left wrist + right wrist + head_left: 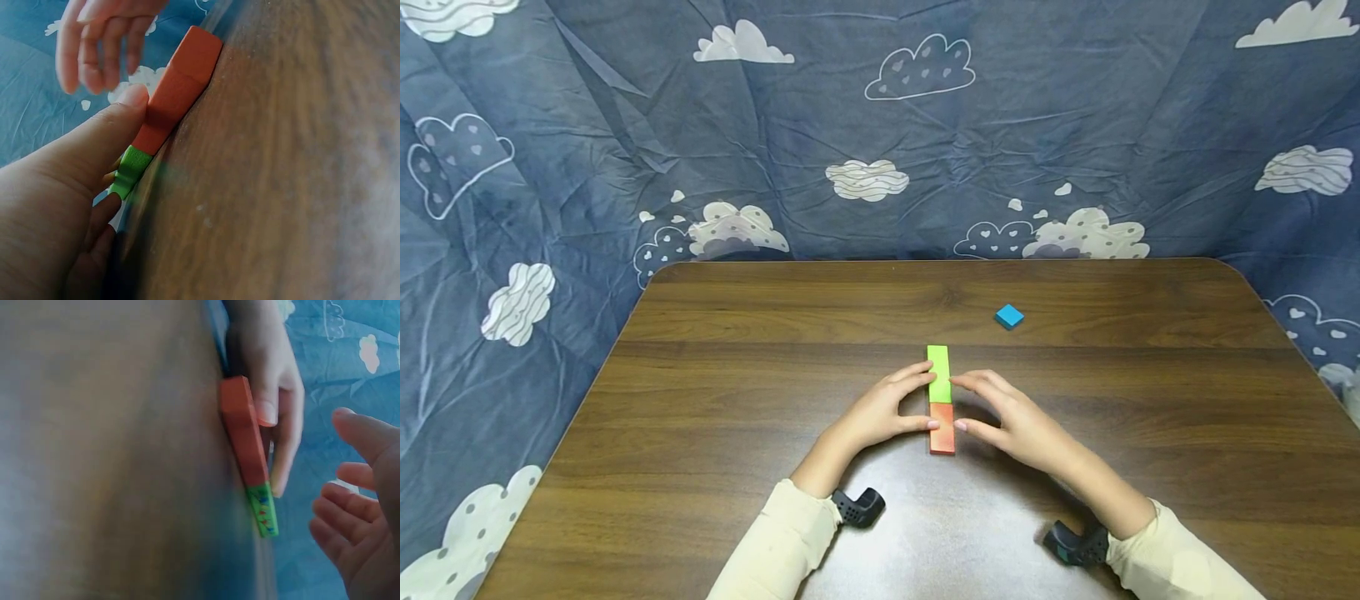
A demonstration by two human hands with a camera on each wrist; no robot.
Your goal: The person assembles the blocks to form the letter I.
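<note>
From where I'm standing, a lime-green block [942, 390] and an orange-red block [945, 433] are lying end to end on the wood-grain tabletop [737, 375], the left hand [877, 410] setting spread fingers and thumb against them, the right hand [1017, 417] hovering just beside, fingers apart, holding nothing. They're looking light, stiff and smooth, probably inviting a pinch across the long sides. The green one is showing small coloured marks [263, 509], nothing readable.

A dark brown, wood-grained counter [737, 400] with rounded far corners spreads across the lower view, shinier toward its near side. A small blue block [1009, 317] lies near the far edge, right of centre. Behind, creased blue cloth [820, 108] bears printed white clouds [867, 181], some merely outlined.
</note>
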